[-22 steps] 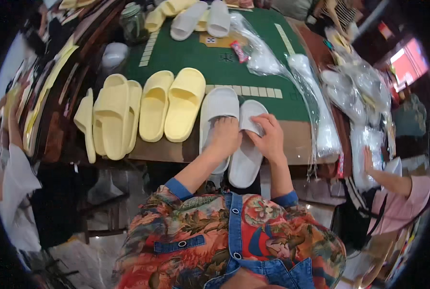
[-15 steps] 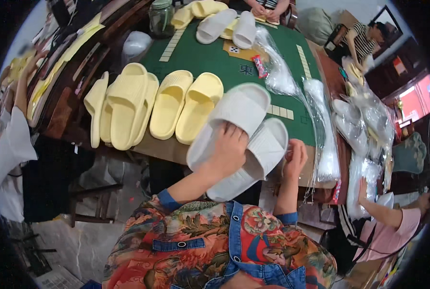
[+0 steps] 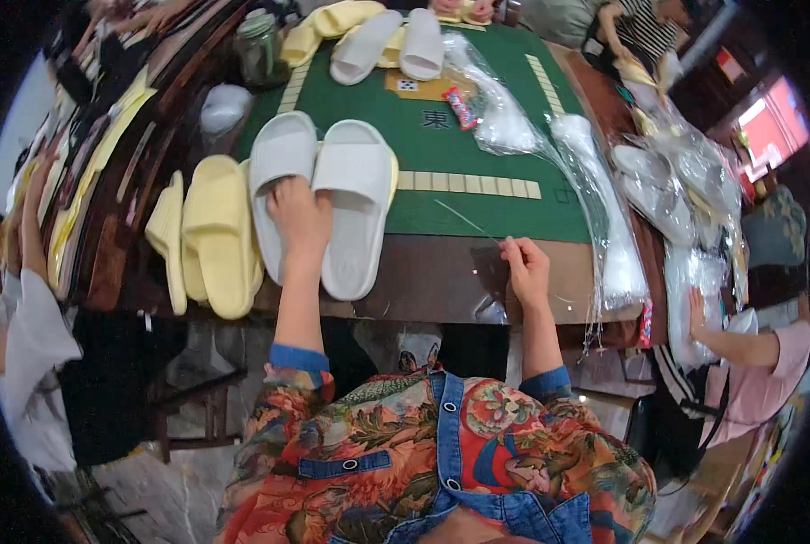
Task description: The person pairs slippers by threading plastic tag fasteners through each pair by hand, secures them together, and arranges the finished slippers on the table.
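Observation:
A pair of white slippers [image 3: 354, 231] lies side by side on top of a yellow pair, which shows only as a yellow rim at the right. My left hand [image 3: 300, 213] grips the left white slipper, its fingers tucked up against the strap. Over the table's near part, my right hand [image 3: 525, 267] is closed in a pinch on a thin pale strand [image 3: 464, 218] that slants up and left from the fingertips. Left of the white pair stand more yellow slippers [image 3: 216, 240], one of them tipped on its side.
White and yellow slippers [image 3: 361, 50] lie at the table's far side, near a glass jar [image 3: 260, 45]. Clear plastic bags [image 3: 600, 208] are bunched along the right, beside bagged slippers [image 3: 654, 186]. Tiles [image 3: 468, 184] line the green mat. Co-workers' hands show at left, right and far edge.
My left hand has carried the white slippers left and laid them over the yellow pair. My right hand has moved slightly left and up, with a thin strand now visible in it.

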The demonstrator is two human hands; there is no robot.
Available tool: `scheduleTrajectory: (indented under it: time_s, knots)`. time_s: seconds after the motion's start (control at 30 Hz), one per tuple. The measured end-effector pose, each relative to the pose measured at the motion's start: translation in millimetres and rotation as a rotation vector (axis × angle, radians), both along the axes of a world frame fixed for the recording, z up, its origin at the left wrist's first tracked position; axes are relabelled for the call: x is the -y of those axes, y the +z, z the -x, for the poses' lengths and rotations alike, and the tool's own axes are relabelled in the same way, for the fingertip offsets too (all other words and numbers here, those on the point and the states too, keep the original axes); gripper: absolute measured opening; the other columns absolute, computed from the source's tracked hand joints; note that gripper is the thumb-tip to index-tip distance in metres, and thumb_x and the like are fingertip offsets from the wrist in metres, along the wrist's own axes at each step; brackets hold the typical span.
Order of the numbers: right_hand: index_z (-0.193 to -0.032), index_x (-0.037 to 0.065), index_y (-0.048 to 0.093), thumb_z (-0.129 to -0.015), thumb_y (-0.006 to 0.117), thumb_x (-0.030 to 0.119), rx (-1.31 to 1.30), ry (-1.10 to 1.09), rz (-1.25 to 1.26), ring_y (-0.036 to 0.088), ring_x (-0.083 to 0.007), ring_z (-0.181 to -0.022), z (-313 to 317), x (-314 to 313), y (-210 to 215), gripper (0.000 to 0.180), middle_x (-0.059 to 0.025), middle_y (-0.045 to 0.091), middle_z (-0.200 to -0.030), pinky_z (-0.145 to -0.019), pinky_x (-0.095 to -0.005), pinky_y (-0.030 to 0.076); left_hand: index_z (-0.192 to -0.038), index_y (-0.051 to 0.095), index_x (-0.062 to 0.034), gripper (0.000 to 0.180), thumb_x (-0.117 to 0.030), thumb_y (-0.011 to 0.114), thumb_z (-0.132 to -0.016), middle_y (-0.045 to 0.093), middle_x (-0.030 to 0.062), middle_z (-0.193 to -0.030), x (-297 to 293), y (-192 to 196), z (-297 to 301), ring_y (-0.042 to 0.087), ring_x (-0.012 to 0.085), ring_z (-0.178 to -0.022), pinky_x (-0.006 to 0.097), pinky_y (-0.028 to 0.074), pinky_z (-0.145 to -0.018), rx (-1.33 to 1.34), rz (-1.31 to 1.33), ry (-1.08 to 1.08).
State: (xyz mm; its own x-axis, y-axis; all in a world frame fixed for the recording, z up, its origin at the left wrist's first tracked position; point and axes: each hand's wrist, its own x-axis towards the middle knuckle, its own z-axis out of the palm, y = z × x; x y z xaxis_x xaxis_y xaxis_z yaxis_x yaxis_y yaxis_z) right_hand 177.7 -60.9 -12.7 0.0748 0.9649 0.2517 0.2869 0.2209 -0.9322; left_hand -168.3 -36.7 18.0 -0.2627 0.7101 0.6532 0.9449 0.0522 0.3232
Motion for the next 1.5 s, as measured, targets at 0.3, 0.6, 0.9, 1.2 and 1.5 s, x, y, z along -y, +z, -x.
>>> scheduleTrajectory:
  time_s: [0.3,0.6,0.9,1.2,1.5]
  knots:
    - [-0.078,0.0,0.06,-0.083,0.06,0.024,0.202,0.004,0.017,0.051,-0.0107,-0.058,6,-1,6,0.024,-0.0081,0.057,-0.062,-0.054,-0.0275,0.042,-0.077,0.052,0.0012,0.02,-0.01,0.06,-0.064,0.052,0.0205,-0.088,-3,13,30,0.048,0.0386,-0.09,0.049,0.036,-0.076,-0.085,-0.019,0.069]
    - [-0.076,0.0,0.06,-0.084,0.059,0.02,0.276,0.002,-0.006,0.051,-0.0082,-0.057,3,2,8,0.022,-0.0055,0.057,-0.061,-0.054,-0.0245,0.042,-0.089,0.049,0.0005,0.034,-0.02,0.066,-0.067,0.049,0.0192,-0.094,7,15,9,0.046,0.0387,-0.094,0.049,0.035,-0.08,0.034,0.053,-0.009]
    - [-0.074,-0.002,0.058,-0.085,0.059,0.019,0.256,0.045,-0.003,0.048,-0.0063,-0.059,8,-2,-2,0.024,-0.0019,0.055,-0.06,-0.056,-0.0226,0.041,-0.093,0.052,-0.0007,0.028,-0.013,0.063,-0.07,0.052,0.0132,-0.097,34,12,15,0.047,0.0314,-0.098,0.044,0.033,-0.087,0.075,0.016,0.006]
    - [-0.075,-0.001,0.058,-0.085,0.059,0.021,0.248,0.043,0.001,0.047,-0.0057,-0.058,5,-4,-5,0.025,-0.0004,0.054,-0.06,-0.055,-0.0221,0.039,-0.108,0.052,-0.0006,0.042,-0.016,0.065,-0.071,0.052,0.0164,-0.112,83,57,42,0.048,0.0336,-0.105,0.042,0.034,-0.091,0.399,0.122,-0.229]
    - [-0.074,0.0,0.058,-0.084,0.059,0.022,0.262,0.04,-0.026,0.047,-0.0073,-0.057,10,-1,0,0.024,-0.003,0.053,-0.058,-0.054,-0.0239,0.04,-0.114,0.057,-0.0141,0.04,-0.01,0.059,-0.075,0.042,0.0138,-0.124,107,7,167,0.035,0.0322,-0.118,0.045,0.027,-0.098,0.136,0.027,0.422]
